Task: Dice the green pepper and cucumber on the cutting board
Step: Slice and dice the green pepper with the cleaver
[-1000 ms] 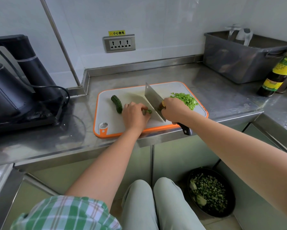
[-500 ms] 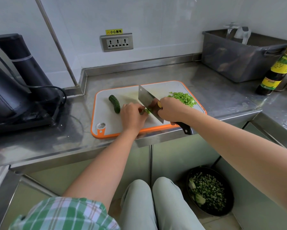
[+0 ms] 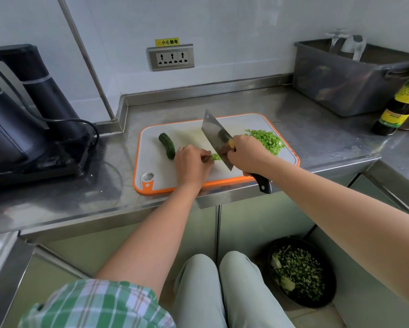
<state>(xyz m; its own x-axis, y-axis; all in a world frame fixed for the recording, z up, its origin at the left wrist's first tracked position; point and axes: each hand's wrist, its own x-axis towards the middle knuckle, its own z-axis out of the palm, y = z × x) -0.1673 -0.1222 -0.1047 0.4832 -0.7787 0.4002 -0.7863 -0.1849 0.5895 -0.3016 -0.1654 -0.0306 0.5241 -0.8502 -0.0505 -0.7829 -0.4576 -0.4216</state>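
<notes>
Surface (image 3: 317,119) of steel carries the orange-rimmed cutting board (image 3: 156,166); on it the right hand (image 3: 248,155) is clenched round the cleaver (image 3: 214,131) handle, blade tilted above the board, a whole cucumber (image 3: 167,145) lies at the left and diced pepper (image 3: 267,140) is heaped far right. The left hand (image 3: 191,164), fingers curled, pins a thin green pepper strip (image 3: 214,157) just beside the blade. That strip looks light, soft and slick, so I'd hold it close to the cut, knuckles forward; the cucumber seems firm and apt to roll, best gripped across its middle.

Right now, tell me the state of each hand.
Left hand: pinches the green pepper strip.
Right hand: grips the cleaver.
</notes>
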